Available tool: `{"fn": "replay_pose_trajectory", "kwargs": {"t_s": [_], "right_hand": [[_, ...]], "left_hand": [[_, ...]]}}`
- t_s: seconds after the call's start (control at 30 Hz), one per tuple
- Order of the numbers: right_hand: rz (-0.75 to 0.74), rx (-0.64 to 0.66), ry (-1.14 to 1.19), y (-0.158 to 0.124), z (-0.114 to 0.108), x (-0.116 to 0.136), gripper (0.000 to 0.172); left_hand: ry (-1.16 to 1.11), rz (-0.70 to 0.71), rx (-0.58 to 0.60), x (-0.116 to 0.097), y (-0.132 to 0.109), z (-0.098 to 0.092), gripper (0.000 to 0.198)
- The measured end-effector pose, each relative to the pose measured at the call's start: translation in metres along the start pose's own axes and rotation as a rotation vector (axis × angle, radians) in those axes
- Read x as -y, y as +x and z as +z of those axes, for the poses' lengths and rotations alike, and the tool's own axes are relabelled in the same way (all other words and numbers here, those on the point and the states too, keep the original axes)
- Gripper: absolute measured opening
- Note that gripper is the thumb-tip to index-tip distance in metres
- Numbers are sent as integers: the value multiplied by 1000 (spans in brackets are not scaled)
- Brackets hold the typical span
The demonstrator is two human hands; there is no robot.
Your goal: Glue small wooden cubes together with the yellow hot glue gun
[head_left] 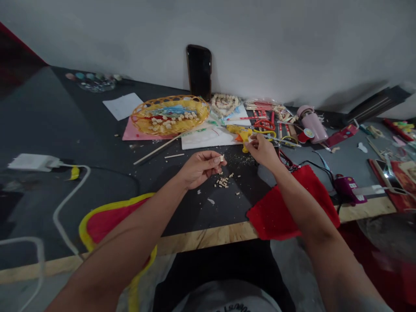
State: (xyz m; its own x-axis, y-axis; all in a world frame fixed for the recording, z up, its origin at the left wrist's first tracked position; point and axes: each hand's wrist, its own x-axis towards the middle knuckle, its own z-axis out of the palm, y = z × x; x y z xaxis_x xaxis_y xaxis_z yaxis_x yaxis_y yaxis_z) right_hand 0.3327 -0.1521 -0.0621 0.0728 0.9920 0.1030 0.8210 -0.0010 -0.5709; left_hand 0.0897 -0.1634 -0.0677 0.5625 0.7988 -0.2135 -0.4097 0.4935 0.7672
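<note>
Glue gun (244, 132) lies crosswise beyond and right of a pile of wooden bits (222, 183), right hand (262, 151) at its handle (245, 147), grip unclear, as the left hand (202, 168), nearer the pile, pinches a wooden piece (222, 158) just beyond it.

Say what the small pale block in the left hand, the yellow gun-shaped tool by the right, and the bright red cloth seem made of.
Small pale block: probably bare, matt wood, going by its dull cream colour. Yellow gun-shaped tool: likely moulded plastic, smooth-looking, from its bright, solid colour. Bright red cloth: matt fabric, perhaps felt, draping over the table edge.
</note>
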Motion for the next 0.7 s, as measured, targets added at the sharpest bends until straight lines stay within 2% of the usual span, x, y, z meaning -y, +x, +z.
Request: {"fn": "replay_pose_trajectory", "kwargs": {"t_s": [0.13, 0.23, 0.33, 0.43, 0.5, 0.6, 0.7], "right_hand": [[106, 38, -99, 14, 3, 6, 43], [179, 11, -49, 22, 5, 3, 40], [277, 2, 148, 25, 4, 1, 34], [339, 39, 472, 18, -1, 5, 29], [314, 17, 677, 7, -7, 9, 26], [198, -55, 890, -16, -13, 13, 27], [103, 15, 950, -39, -14, 8, 29]], "left_hand": [[-15, 20, -9, 0, 1, -1, 24], [-12, 42, -5, -1, 2, -2, 24], [-12, 43, -7, 0, 2, -3, 25], [-21, 44, -12, 0, 2, -3, 26], [-26, 47, -18, 0, 2, -2, 26], [-34, 52, -33, 0, 2, -1, 25], [-45, 61, -53, -2, 1, -1, 26]]}}
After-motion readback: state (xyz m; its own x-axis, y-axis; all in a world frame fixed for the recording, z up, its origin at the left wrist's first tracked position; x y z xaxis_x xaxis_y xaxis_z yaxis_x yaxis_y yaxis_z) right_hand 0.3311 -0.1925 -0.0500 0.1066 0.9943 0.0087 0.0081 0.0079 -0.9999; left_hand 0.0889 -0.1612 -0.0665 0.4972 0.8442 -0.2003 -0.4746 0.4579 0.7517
